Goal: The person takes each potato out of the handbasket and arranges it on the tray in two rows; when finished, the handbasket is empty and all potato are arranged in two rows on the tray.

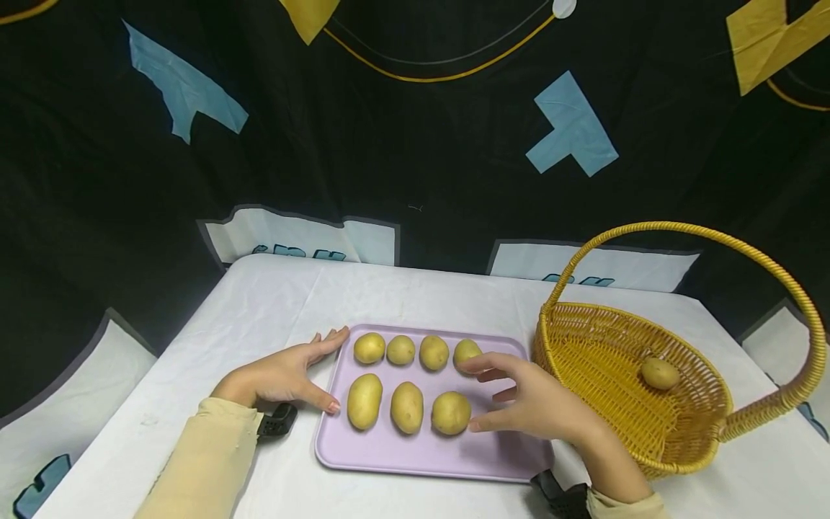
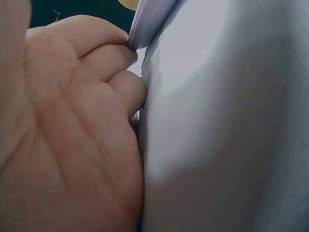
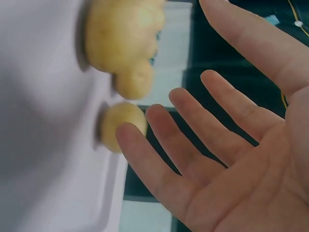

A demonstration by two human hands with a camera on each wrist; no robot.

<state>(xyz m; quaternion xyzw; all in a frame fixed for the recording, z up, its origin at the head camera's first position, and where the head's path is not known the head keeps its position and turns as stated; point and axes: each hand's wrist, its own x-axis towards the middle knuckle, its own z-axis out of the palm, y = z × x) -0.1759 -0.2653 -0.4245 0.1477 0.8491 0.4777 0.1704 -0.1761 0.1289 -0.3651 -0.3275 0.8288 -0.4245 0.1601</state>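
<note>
A lilac tray (image 1: 389,461) lies on the table with several potatoes in two rows. The front row has three: a long potato (image 1: 364,401) at left, an oval one (image 1: 406,408) and a rounder one (image 1: 451,413). My left hand (image 1: 292,371) rests at the tray's left rim, thumb and index finger spread along it; in the left wrist view its fingertips touch the tray edge (image 2: 147,24). Over the tray's right part hovers my right hand (image 1: 534,400), fingers apart and holding nothing. Its fingertips overlap the back-right potato (image 1: 467,352) in the head view.
Right of the tray stands a yellow wicker basket (image 1: 583,360) with a tall arched handle (image 1: 674,227). One potato (image 1: 660,373) lies inside it. A white cloth covers the table (image 1: 272,303), and a black patterned cloth (image 1: 389,144) hangs behind.
</note>
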